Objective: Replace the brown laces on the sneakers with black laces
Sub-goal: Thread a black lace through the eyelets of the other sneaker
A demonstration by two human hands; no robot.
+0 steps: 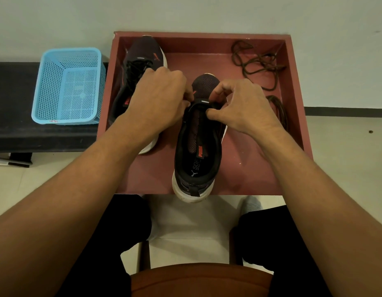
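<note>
Red tray (297, 116) holds two sneakers (196, 146); brown laces (258, 63) loose beside them.

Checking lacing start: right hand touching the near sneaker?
Touching. The head view shows the right hand with its fingertips pressed on the eyelet edge of the near sneaker, just below the toe, no gap visible.

My tray (293, 86) is dull red. Both sneakers (197, 146) are black with white soles and orange marks. The loose laces (256, 63) are brown. The perforated basket (67, 86) is light blue.
</note>
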